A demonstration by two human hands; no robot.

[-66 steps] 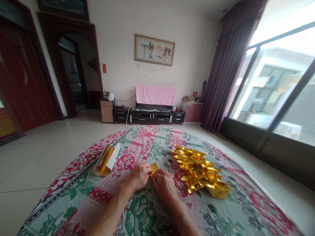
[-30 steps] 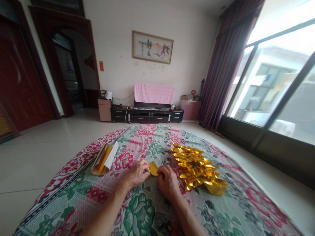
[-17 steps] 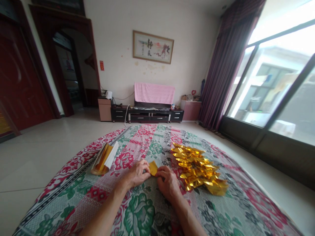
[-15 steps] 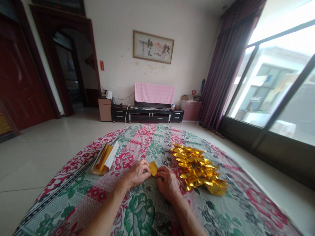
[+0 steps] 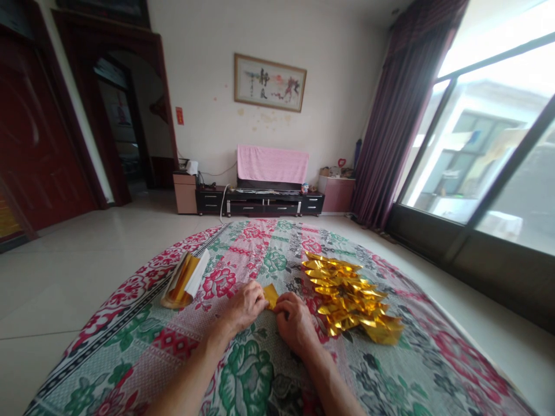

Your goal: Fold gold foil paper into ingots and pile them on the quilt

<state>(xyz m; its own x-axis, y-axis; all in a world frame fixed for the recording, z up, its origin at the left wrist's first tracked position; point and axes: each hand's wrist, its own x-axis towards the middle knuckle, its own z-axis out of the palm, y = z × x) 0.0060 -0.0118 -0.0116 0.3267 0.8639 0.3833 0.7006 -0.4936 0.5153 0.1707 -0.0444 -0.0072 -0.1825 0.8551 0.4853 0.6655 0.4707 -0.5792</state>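
Observation:
A small piece of gold paper (image 5: 271, 293) lies between my two hands over the patterned cloth. My left hand (image 5: 248, 303) has its fingers closed on the paper's left edge. On the other side, my right hand (image 5: 295, 320) pinches its lower right edge, fingers curled. To the right sit several folded gold paper pieces (image 5: 347, 289), spiky and shiny, in overlapping rows. A curled stack of gold and white sheets (image 5: 184, 280) rests at the left of the cloth.
The floral cloth (image 5: 247, 370) covers a rounded surface under my arms. Beyond it stand a black low cabinet (image 5: 264, 206) and a pink towel (image 5: 273, 163) over a screen. A purple curtain (image 5: 381, 127) and windows are at the right.
My left hand has shifted slightly right, closer to my right hand, and its fingers now cover more of the small gold paper. My right hand has barely moved.

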